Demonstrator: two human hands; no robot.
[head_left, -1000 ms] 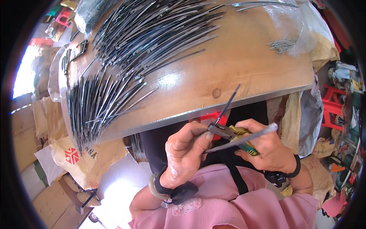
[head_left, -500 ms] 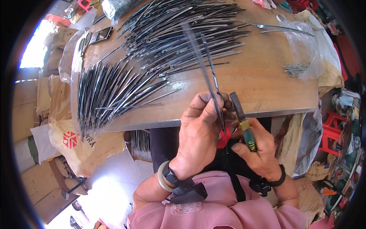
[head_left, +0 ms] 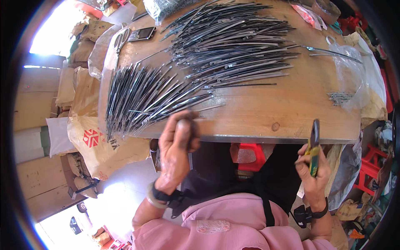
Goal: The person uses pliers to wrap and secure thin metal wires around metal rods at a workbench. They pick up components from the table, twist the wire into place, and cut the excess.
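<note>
Left hand (head_left: 176, 139): just off centre toward 8 o'clock; fingers curled, thumb up, too blurred to tell whether they pinch anything or touch the near pile (head_left: 139, 98).
Right hand (head_left: 315, 180): toward 4 o'clock, wrapped round the pliers (head_left: 314, 146).
Pliers: head pointing to 12 o'clock, green-and-yellow handles in the palm; likely stiff and head-heavy, so best gripped low on the handles.
Near pile: thin dark strips fanned on the table (head_left: 258, 114) at 10 o'clock.
Larger pile (head_left: 233, 48): toward 1 o'clock, many similar strips overlapping.
Strip handling: probably light, springy metal, smooth enough to slip and prone to snagging neighbours; a thumb-and-finger pinch near a loose end should free one.
Table's far side: phone (head_left: 142, 34) at 11 o'clock, scissors (head_left: 121, 41) just beside it.
</note>
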